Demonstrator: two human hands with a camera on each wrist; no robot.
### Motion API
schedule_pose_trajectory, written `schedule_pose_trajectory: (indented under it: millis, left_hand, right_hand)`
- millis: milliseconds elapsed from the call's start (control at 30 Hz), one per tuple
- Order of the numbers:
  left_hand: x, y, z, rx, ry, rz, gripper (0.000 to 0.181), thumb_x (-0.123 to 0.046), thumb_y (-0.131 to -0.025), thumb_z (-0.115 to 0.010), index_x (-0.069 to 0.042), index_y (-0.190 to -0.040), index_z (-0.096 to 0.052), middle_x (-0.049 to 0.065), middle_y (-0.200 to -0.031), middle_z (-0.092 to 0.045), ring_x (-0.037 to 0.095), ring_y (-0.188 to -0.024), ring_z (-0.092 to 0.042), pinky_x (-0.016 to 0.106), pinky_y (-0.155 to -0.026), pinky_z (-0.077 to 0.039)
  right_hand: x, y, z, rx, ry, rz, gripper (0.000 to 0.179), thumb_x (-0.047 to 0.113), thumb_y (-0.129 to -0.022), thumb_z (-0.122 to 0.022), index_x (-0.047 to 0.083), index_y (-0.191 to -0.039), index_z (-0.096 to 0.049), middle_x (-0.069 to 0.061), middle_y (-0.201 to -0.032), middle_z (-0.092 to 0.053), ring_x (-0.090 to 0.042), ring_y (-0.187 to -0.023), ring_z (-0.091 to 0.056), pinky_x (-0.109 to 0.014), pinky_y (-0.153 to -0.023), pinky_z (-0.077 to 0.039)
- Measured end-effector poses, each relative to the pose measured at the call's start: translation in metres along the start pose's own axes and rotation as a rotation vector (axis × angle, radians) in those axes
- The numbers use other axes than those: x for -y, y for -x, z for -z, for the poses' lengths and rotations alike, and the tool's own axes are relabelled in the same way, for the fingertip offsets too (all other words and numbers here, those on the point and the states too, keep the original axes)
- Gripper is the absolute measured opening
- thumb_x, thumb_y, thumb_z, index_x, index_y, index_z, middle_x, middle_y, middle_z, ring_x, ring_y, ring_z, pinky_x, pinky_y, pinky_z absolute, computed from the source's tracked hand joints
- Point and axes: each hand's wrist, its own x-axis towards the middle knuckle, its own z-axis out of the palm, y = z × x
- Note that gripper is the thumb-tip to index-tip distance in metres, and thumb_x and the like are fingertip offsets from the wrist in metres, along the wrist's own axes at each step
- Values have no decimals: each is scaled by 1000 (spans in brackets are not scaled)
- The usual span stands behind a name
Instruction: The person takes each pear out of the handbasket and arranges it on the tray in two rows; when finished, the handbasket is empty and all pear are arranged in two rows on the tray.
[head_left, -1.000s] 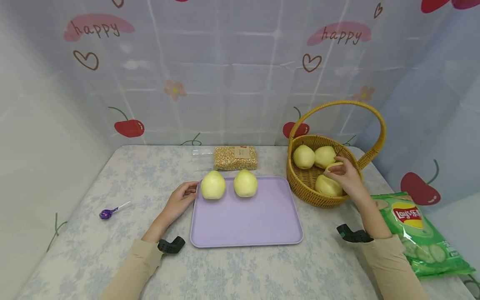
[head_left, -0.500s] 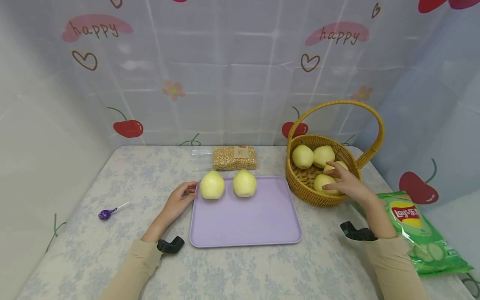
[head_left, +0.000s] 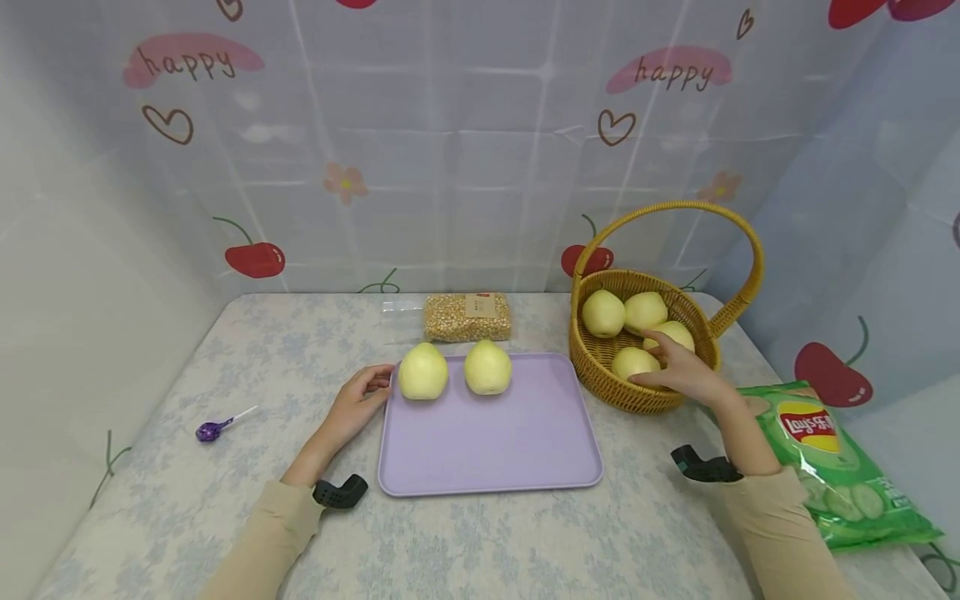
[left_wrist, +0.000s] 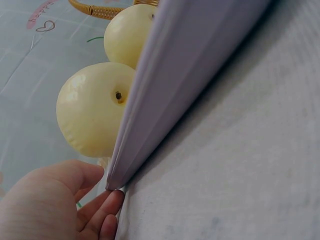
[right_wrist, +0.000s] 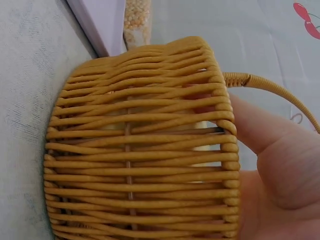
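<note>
At the left rim of the lilac tray (head_left: 487, 450), my left hand (head_left: 362, 396) holds the far corner; in the left wrist view the thumb lies on one side of the rim and the fingers on the other. Two pale yellow pears, one on the left (head_left: 423, 372) and one beside it (head_left: 487, 368), sit along the tray's far side. My right hand (head_left: 686, 371) reaches into the wicker basket (head_left: 615, 396), thumb and fingers around the front pear (head_left: 633, 363). Several more pears (head_left: 603, 314) lie behind it. In the right wrist view the basket wall hides the fingertips.
A bag of corn kernels (head_left: 467, 317) lies behind the tray. The basket's tall handle (head_left: 678, 205) arches over the pears. A green chip bag (head_left: 840, 475) lies under the right forearm. A purple lollipop (head_left: 210, 430) rests at the left.
My right hand has let go of a pear at the basket's right side and moved to the front pear, which has shifted left. The left hand has stayed at the tray.
</note>
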Motion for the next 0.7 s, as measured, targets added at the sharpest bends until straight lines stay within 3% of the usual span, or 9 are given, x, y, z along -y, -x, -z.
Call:
schedule_pose_trajectory:
  millis: [400,700]
  left_hand:
    - [-5,1,1,4,-2,8,40,-13,-96,-55,-4,-134,-51,17,-130,-55,30,-114,-56,47,-100,-46]
    - [-4,2,1,3,12,-9,41,-14,-96,-56,-3,-134,-50,19,-131,-55,31,-115,-56,48,-100,-46]
  right_hand:
    - [5,-3,-5,-50,-62,-115,98,34,-81,-75,1,-151,-15,-40,-144,-28,-52,-129,-36,-50,-89,-49]
    - [2,-5,-7,-98,-83,-121,100,38,-80,-75,2,-152,-14,-40,-140,-33,-50,-127,-38,-52,-89,-48]
